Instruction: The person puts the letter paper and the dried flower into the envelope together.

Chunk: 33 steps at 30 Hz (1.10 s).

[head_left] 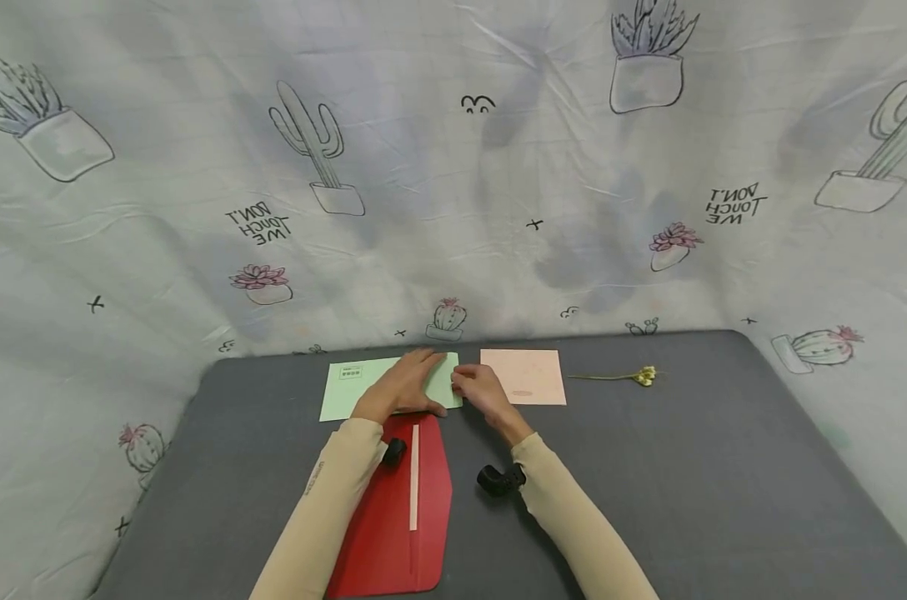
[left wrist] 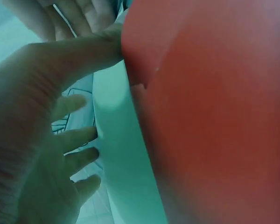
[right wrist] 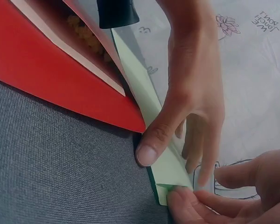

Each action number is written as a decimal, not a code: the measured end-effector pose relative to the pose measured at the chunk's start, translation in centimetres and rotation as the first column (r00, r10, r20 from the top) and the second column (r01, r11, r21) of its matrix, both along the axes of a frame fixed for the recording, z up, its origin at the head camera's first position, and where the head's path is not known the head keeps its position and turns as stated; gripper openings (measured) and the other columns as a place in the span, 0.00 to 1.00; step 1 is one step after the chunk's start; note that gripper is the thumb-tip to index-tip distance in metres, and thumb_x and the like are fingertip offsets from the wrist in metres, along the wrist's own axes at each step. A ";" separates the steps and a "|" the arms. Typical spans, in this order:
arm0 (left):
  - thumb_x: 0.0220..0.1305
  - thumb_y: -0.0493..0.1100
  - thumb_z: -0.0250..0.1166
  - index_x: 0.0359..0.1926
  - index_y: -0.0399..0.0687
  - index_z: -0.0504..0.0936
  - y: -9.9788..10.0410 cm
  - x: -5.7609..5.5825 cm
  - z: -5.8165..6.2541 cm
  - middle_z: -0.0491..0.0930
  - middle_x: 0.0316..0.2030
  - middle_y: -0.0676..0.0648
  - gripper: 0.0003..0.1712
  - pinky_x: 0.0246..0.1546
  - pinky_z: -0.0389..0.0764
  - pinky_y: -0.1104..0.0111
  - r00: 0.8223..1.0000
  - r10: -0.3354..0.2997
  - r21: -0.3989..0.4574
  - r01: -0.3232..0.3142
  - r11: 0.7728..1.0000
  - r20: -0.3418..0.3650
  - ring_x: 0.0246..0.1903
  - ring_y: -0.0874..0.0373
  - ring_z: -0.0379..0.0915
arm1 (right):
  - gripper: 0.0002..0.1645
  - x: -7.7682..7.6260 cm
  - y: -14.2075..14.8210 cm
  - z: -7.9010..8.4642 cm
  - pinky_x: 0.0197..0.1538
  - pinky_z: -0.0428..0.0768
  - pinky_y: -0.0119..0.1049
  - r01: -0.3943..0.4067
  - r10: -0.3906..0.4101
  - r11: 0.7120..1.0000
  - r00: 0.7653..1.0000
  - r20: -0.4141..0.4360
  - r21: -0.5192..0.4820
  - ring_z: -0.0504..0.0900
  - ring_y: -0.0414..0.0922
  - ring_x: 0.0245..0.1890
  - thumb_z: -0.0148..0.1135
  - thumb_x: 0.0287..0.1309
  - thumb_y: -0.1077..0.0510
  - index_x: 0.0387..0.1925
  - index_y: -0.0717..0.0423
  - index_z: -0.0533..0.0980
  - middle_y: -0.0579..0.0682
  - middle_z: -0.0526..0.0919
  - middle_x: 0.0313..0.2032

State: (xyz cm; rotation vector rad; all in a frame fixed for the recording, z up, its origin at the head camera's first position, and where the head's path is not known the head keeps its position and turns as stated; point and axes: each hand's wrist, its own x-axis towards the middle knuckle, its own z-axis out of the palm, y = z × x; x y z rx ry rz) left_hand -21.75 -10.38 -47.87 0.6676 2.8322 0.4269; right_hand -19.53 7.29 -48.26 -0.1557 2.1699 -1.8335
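Note:
My left hand (head_left: 410,385) lies across a pale green envelope (head_left: 359,392), fingers spread and thumb at its near edge. At the envelope's right end, my right hand (head_left: 486,390) pinches the edge with curled fingers. In the right wrist view, a darker green inside shows beside the fingertips of the right hand (right wrist: 233,191). Below the left hand, a red envelope (head_left: 433,533) with a pale strip lies lengthwise, partly under the left forearm. The left wrist view shows the left thumb beside the red envelope (left wrist: 214,116) and the green envelope (left wrist: 123,149).
A pink envelope (head_left: 524,377) lies right of the green one. Farther right is a thin-stemmed yellow flower (head_left: 644,377). Small yellow blossoms (right wrist: 86,35) show beside the red envelope. A dark grey table (head_left: 709,483) meets a cactus-print cloth (head_left: 498,183) behind.

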 end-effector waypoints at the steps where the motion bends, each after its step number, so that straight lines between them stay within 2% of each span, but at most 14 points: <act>1: 0.47 0.61 0.77 0.73 0.46 0.61 0.0 -0.1 0.0 0.61 0.70 0.38 0.57 0.69 0.59 0.51 1.000 -0.004 -0.012 0.004 1.000 0.006 0.70 0.42 0.55 | 0.22 -0.1 -0.1 -0.2 0.54 0.80 0.47 0.001 -0.001 1.000 1.000 0.003 -0.006 0.80 0.62 0.51 0.49 0.71 0.65 0.59 0.80 0.68 0.72 0.76 0.54; 7: 0.47 0.60 0.77 0.73 0.55 0.62 0.4 -0.5 0.5 0.63 0.68 0.38 0.55 0.67 0.61 0.49 1.000 -0.015 -0.058 0.016 0.998 0.008 0.67 0.41 0.59 | 0.20 -0.4 -0.1 -0.3 0.53 0.80 0.46 0.009 -0.009 1.000 1.000 0.024 -0.022 0.80 0.60 0.50 0.50 0.71 0.66 0.57 0.77 0.71 0.70 0.79 0.51; 14: 0.47 0.61 0.77 0.70 0.56 0.66 0.7 -0.7 0.8 0.67 0.63 0.39 0.51 0.65 0.64 0.49 0.997 -0.038 -0.116 0.030 0.993 -0.068 0.62 0.42 0.65 | 0.18 -0.6 0.1 -0.4 0.51 0.82 0.43 0.023 -0.021 0.998 0.999 0.033 -0.059 0.82 0.57 0.50 0.51 0.70 0.66 0.56 0.73 0.74 0.67 0.82 0.48; 20: 0.47 0.61 0.77 0.69 0.58 0.67 0.5 -0.9 0.7 0.66 0.64 0.39 0.49 0.64 0.63 0.46 0.995 -0.050 -0.125 0.039 0.991 -0.085 0.63 0.41 0.65 | 0.18 -0.9 0.9 -0.5 0.51 0.82 0.42 0.008 -0.005 0.997 0.999 0.043 -0.074 0.83 0.57 0.48 0.52 0.70 0.65 0.56 0.73 0.75 0.67 0.82 0.47; 27: 0.45 0.61 0.78 0.68 0.57 0.68 0.3 -1.2 0.4 0.67 0.63 0.38 0.50 0.63 0.65 0.46 0.993 -0.053 -0.106 0.042 0.993 -0.105 0.61 0.41 0.66 | 0.19 -1.9 3.6 -0.4 0.48 0.83 0.40 -0.002 0.005 0.999 0.998 0.062 -0.054 0.84 0.55 0.45 0.54 0.70 0.64 0.55 0.75 0.75 0.68 0.82 0.47; 33: 0.45 0.61 0.78 0.68 0.57 0.68 0.2 -1.4 0.1 0.65 0.65 0.37 0.49 0.64 0.64 0.45 0.994 -0.041 -0.091 0.032 0.995 -0.098 0.64 0.41 0.64 | 0.20 -2.9 6.9 -0.1 0.51 0.82 0.40 0.061 -0.062 0.998 0.997 0.049 0.024 0.83 0.53 0.50 0.58 0.67 0.63 0.56 0.72 0.75 0.65 0.81 0.52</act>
